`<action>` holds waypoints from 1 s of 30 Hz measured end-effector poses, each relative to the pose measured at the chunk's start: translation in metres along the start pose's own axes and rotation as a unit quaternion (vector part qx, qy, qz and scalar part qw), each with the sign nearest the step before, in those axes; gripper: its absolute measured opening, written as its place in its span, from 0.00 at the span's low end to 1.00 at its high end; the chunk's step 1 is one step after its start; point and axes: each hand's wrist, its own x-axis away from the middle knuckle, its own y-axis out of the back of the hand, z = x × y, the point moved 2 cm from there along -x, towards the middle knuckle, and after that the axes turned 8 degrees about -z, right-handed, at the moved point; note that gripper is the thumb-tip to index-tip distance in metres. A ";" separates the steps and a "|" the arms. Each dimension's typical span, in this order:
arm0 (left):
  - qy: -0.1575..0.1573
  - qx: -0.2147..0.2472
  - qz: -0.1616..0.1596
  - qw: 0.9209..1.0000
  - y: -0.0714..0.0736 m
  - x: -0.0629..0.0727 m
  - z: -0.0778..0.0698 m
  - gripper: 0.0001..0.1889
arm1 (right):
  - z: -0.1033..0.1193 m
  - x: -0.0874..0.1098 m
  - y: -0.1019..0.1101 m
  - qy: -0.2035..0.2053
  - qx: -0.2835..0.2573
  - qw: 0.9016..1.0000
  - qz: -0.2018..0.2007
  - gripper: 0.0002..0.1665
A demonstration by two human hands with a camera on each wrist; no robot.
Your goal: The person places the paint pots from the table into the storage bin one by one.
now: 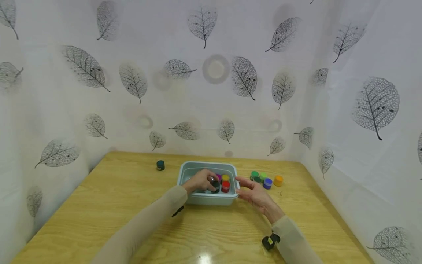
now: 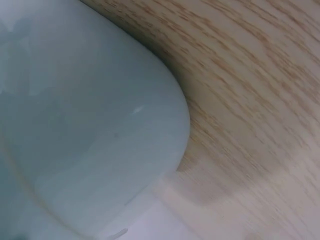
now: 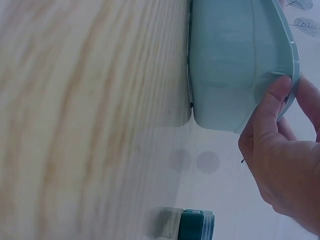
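Observation:
A light blue plastic tub stands on the table, with several small paint jars inside. My left hand reaches down into it and grips a dark-lidded paint jar. Right beside that jar sit a red jar, a yellow jar and a partly hidden magenta jar. My right hand holds the tub's right rim; in the right wrist view its thumb presses on the tub wall. Only the tub's outer side and the table show in the left wrist view.
Right of the tub stand a green jar, a dark green jar, a light green jar, a blue-purple jar and an orange jar. Another dark jar stands at the back left. A leaf-printed curtain surrounds the table.

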 end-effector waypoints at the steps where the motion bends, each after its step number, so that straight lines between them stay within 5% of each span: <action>1: -0.002 -0.002 0.000 1.000 0.000 0.000 0.000 0.19 | 0.000 0.000 0.000 0.000 -0.001 1.000 0.000 0.38; 30: -0.018 0.012 -0.044 0.999 0.006 0.001 -0.001 0.15 | -0.003 -0.001 0.000 -0.002 0.003 1.000 -0.004 0.38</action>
